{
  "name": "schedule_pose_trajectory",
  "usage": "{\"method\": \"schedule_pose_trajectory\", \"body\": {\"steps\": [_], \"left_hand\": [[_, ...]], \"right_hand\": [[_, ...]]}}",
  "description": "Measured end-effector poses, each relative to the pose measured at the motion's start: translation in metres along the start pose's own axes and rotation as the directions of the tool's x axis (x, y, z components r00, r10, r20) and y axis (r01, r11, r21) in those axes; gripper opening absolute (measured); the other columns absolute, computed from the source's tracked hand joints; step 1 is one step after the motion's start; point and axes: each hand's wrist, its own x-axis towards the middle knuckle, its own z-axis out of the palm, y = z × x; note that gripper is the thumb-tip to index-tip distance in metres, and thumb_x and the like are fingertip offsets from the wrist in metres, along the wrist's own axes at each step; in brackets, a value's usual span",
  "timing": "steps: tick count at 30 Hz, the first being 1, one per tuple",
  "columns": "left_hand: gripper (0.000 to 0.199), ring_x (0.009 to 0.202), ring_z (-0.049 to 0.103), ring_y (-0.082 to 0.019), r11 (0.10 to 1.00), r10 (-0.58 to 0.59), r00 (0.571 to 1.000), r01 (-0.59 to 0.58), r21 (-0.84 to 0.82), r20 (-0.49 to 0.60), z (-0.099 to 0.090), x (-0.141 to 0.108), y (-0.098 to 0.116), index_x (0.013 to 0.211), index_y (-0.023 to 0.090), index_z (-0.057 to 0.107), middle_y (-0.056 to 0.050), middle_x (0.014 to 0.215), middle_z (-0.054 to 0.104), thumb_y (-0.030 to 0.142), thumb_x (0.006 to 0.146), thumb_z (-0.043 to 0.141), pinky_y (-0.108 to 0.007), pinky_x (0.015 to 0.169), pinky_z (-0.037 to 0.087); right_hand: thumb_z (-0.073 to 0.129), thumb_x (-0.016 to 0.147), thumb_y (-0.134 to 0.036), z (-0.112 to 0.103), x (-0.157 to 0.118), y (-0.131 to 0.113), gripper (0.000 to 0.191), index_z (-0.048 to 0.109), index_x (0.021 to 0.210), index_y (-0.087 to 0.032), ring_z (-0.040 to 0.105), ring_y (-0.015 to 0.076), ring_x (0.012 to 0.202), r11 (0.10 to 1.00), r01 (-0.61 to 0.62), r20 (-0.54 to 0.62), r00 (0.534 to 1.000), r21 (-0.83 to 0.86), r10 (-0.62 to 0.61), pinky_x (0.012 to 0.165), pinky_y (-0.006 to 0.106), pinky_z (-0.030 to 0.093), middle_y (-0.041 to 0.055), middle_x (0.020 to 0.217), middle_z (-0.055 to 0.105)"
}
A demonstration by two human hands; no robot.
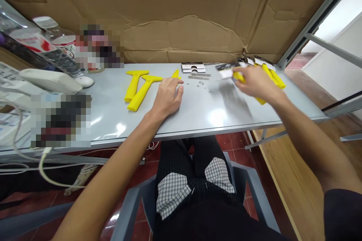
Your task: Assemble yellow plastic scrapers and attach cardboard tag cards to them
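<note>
My left hand (169, 96) rests on the table, fingers loosely extended and thumb apart. Just beyond it, a yellow piece (176, 73) shows partly, the rest hidden by the fingers. To its left lie two yellow T-shaped scraper handles (143, 92). My right hand (256, 83) is closed around a yellow scraper, which is blurred by motion; a black-and-white card cover (226, 70) shows at its head. Under and behind that hand are more yellow scrapers (273, 75) with similar covers. Between the hands lie thin metal strips (199, 77) and several small screws (201, 83).
A black-and-white card cover (193, 67) lies at the back of the table (192, 120), before a cardboard wall (183, 7). Plastic bottles (60, 41), a white mouse (85, 81) and cables (42, 165) are on the left. A metal frame post (313, 19) rises at right.
</note>
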Motion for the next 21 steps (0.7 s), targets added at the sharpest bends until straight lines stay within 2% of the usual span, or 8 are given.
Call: {"method": "schedule_pose_trajectory", "body": {"steps": [3,5,6,8,11,15,21], "left_hand": [[0.034,0.135,0.064,-0.036,1.0,0.005,1.0,-0.005,-0.005,0.004,0.001,0.0,0.002,0.125,0.026,0.069,-0.014,0.137,0.076,0.037,0.112,0.04,-0.058,0.126,0.045],[0.034,0.135,0.064,-0.035,1.0,0.016,1.0,-0.016,0.003,0.013,0.001,0.0,0.002,0.124,0.025,0.069,-0.014,0.137,0.076,0.037,0.112,0.039,-0.057,0.126,0.046],[0.035,0.134,0.064,-0.035,1.0,0.022,0.999,-0.022,0.007,0.024,0.001,-0.001,0.002,0.124,0.025,0.07,-0.014,0.136,0.076,0.037,0.112,0.04,-0.057,0.126,0.046],[0.034,0.133,0.065,-0.035,0.999,0.036,0.998,-0.036,0.011,0.056,0.001,-0.001,0.003,0.122,0.025,0.07,-0.014,0.134,0.077,0.037,0.112,0.04,-0.057,0.125,0.047],[0.032,0.132,0.065,-0.035,0.998,0.062,0.993,-0.064,0.016,0.102,0.001,-0.002,0.004,0.121,0.024,0.071,-0.015,0.132,0.078,0.036,0.111,0.043,-0.058,0.123,0.049],[0.033,0.129,0.066,-0.036,0.995,0.098,0.988,-0.1,0.014,0.117,0.002,-0.003,0.005,0.119,0.021,0.073,-0.017,0.131,0.078,0.035,0.11,0.045,-0.058,0.121,0.051],[0.03,0.13,0.066,-0.036,0.994,0.107,0.985,-0.109,0.011,0.132,0.001,-0.003,0.006,0.119,0.021,0.073,-0.017,0.13,0.077,0.034,0.11,0.047,-0.058,0.121,0.051]], "right_hand": [[0.068,0.103,-0.03,-0.022,0.024,0.054,0.057,0.072,0.157,-0.015,0.075,0.0388,0.119,0.977,-0.202,-0.079,0.977,-0.068,0.197,0.094,0.048,0.052,0.0257,0.132,0.08],[0.064,0.109,-0.035,-0.028,0.042,0.09,0.061,0.067,0.16,-0.001,0.069,0.0373,0.131,0.947,-0.302,-0.109,0.951,-0.108,0.291,0.098,0.047,0.047,0.0334,0.141,0.073],[0.062,0.11,-0.038,-0.027,0.051,0.106,0.064,0.065,0.159,0.004,0.066,0.0365,0.136,0.931,-0.347,-0.108,0.936,-0.116,0.336,0.096,0.047,0.045,0.0364,0.144,0.07],[0.061,0.112,-0.043,-0.021,0.066,0.137,0.067,0.067,0.155,0.008,0.062,0.0355,0.141,0.893,-0.436,-0.144,0.896,-0.111,0.42,0.094,0.048,0.042,0.0378,0.147,0.068],[0.064,0.11,-0.044,-0.004,0.08,0.175,0.065,0.07,0.155,0.002,0.061,0.0307,0.144,0.857,-0.512,-0.134,0.855,-0.062,0.501,0.093,0.045,0.041,0.0327,0.148,0.07],[0.069,0.11,-0.035,0.02,0.084,0.206,0.054,0.075,0.152,-0.001,0.064,0.029,0.14,0.864,-0.501,-0.097,0.863,-0.05,0.495,0.097,0.046,0.039,0.0339,0.149,0.071],[0.068,0.112,-0.032,0.037,0.083,0.214,0.051,0.073,0.156,-0.006,0.068,0.0237,0.132,0.854,-0.512,-0.021,0.858,-0.091,0.513,0.097,0.042,0.039,0.0288,0.144,0.075]]}}
